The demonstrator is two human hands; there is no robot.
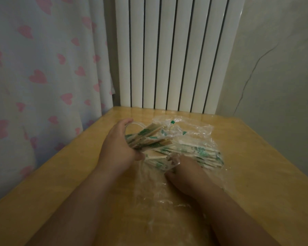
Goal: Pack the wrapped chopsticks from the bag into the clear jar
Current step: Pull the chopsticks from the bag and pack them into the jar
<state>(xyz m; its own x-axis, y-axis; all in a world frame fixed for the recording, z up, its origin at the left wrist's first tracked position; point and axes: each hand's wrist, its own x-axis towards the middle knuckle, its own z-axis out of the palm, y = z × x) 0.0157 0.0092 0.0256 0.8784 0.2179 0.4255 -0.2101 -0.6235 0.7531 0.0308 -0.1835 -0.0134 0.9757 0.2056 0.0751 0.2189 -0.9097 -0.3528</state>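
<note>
Left hand (118, 145) clenched round bunch of thin wooden chopsticks in green-printed wrappers (149, 134); ends fan out past fingers. Right hand (184, 173) inside crinkly clear plastic bag (199, 132), fingers curled on more chopsticks, just right of left hand. Clear curved rim (137, 123) by left fingertips, maybe jar, cannot tell. Yellow wooden counter (256, 166) under both.

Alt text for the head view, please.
The left hand grips a clear jar holding wrapped chopsticks; the right hand reaches inside the clear plastic bag among more of them. All sit on a wooden table before a white radiator.
</note>
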